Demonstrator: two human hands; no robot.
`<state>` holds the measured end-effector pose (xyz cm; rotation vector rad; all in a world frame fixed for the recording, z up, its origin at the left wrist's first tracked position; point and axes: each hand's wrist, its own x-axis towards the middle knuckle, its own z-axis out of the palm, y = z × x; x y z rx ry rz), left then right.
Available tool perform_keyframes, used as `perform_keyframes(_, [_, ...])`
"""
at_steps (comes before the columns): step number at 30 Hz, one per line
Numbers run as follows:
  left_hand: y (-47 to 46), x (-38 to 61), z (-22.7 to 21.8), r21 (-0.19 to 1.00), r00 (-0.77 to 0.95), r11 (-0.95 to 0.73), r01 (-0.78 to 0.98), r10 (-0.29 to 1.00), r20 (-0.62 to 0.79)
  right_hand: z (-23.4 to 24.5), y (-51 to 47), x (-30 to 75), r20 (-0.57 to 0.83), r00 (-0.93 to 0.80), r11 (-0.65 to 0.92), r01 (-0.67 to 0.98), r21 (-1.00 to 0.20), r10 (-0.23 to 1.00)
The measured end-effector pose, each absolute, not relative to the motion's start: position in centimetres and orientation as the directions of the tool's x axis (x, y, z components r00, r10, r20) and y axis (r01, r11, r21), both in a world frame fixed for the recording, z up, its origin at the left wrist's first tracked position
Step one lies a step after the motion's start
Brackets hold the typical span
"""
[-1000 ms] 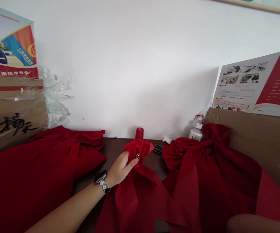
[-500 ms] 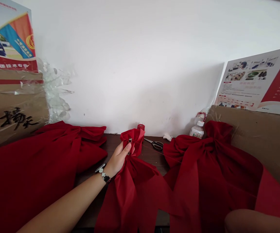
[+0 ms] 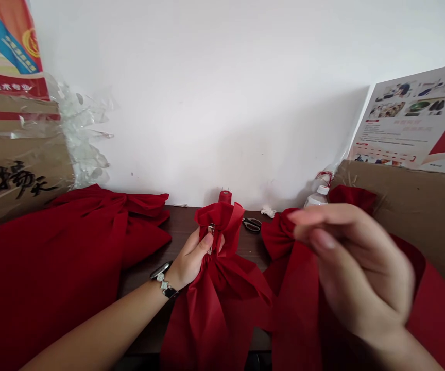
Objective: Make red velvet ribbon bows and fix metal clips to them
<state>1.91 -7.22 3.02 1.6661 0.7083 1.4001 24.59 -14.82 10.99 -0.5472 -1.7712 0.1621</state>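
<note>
Two hands and three big red bows on this bench. The left hand (image 3: pixel 191 260) is clamped round the gathered neck of the middle red fabric bow (image 3: pixel 222 293), fingers wrapped in tight, with a small metal clip (image 3: pixel 210 230) showing in the folds just above the thumb. There's a wristwatch (image 3: pixel 161 275) on that wrist. The right hand (image 3: pixel 352 268) is raised over the right red bow (image 3: pixel 295 309), fingertips (image 3: pixel 295 216) pinched together, and honestly I can't tell if something thin is between them.

The middle bow sits on a dark wooden tabletop (image 3: pixel 184 226), between the other two, its tails running off the front edge. Just behind it are a red thread spool (image 3: pixel 225 196) with pins in the top, a pair of scissors (image 3: pixel 252 224), a crumpled white tissue (image 3: pixel 268 212) and a plastic bottle (image 3: pixel 318 196). The left red bow (image 3: pixel 52 268) lies against a cardboard box (image 3: pixel 17 170) with black brush lettering and loose plastic wrap (image 3: pixel 79 134). A printed poster (image 3: pixel 411 123) leans above a cardboard sheet (image 3: pixel 408 206) on the right.
</note>
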Motion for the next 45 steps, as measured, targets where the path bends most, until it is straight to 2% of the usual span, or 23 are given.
perform_keyframes(2, [-7.4, 1.9, 2.8, 0.86, 0.22, -0.507, -0.054, 0.834, 0.506, 11.8, -13.1, 22.3, 0.835, -0.233, 0.865, 0.202, -0.46, 0.498])
perform_keyframes(4, [-7.5, 2.0, 2.8, 0.857, 0.221, -0.515, -0.035, 0.832, 0.509, 11.5, -11.9, 20.7, 0.812, -0.301, 0.865, 0.123, -0.486, 0.5])
perform_keyframes(6, [-7.6, 2.1, 2.8, 0.855, 0.232, -0.518, -0.037, 0.828, 0.511, 10.5, -11.2, 19.7, 0.835, -0.3, 0.886, 0.103, -0.451, 0.46])
perform_keyframes(9, [-7.7, 2.0, 2.9, 0.87, 0.265, -0.49, -0.056, 0.833, 0.486, 9.0, -10.4, 19.1, 0.876, -0.286, 0.92, 0.176, -0.35, 0.388])
perform_keyframes(11, [-7.8, 2.0, 2.9, 0.893, 0.289, -0.443, -0.076, 0.848, 0.445, 8.3, -10.0, 18.9, 0.879, -0.267, 0.916, 0.198, -0.35, 0.394])
perform_keyframes(15, [-8.2, 2.0, 3.1, 0.923, 0.384, -0.306, -0.234, 0.843, 0.376, 8.0, -9.4, 18.5, 0.846, -0.166, 0.86, 0.03, -0.509, 0.506])
perform_keyframes(18, [-8.6, 2.1, 3.6, 0.915, 0.472, -0.211, -0.344, 0.804, 0.363, 8.1, -9.3, 18.2, 0.815, -0.131, 0.807, -0.121, -0.578, 0.564])
perform_keyframes(22, [-8.9, 2.1, 4.3, 0.915, 0.522, -0.175, -0.363, 0.775, 0.356, 8.4, -9.3, 18.1, 0.733, -0.159, 0.689, -0.258, -0.678, 0.661])
perform_keyframes(24, [-9.0, 2.1, 4.5, 0.917, 0.521, -0.185, -0.354, 0.775, 0.358, 8.8, -9.5, 18.4, 0.72, -0.165, 0.66, -0.303, -0.687, 0.674])
perform_keyframes(27, [-9.0, 2.2, 4.4, 0.911, 0.504, -0.174, -0.375, 0.786, 0.358, 9.5, -10.2, 19.1, 0.75, -0.143, 0.702, -0.275, -0.657, 0.646])
perform_keyframes(30, [-8.8, 2.1, 4.2, 0.908, 0.498, -0.175, -0.381, 0.789, 0.361, 10.6, -11.6, 20.0, 0.782, -0.177, 0.768, -0.153, -0.622, 0.598])
perform_keyframes(33, [-8.7, 1.9, 4.1, 0.911, 0.455, -0.198, -0.362, 0.815, 0.358, 11.7, -13.2, 20.6, 0.793, -0.362, 0.845, -0.023, -0.534, 0.491])
perform_keyframes(36, [-8.8, 1.7, 4.2, 0.911, 0.385, -0.209, -0.356, 0.855, 0.347, 12.1, -14.2, 20.8, 0.741, -0.582, 0.924, 0.049, -0.379, 0.335])
perform_keyframes(38, [-9.0, 1.6, 4.5, 0.905, 0.33, -0.248, -0.346, 0.871, 0.364, 11.9, -14.4, 20.6, 0.719, -0.648, 0.96, 0.071, -0.271, 0.251])
perform_keyframes(41, [-9.4, 1.6, 4.8, 0.903, 0.293, -0.285, -0.321, 0.877, 0.381, 11.3, -14.3, 20.1, 0.748, -0.637, 0.982, 0.116, -0.146, 0.186])
perform_keyframes(45, [-9.7, 1.7, 4.8, 0.922, 0.348, -0.236, -0.306, 0.874, 0.339, 10.5, -13.6, 19.3, 0.795, -0.592, 0.986, 0.162, -0.038, 0.128])
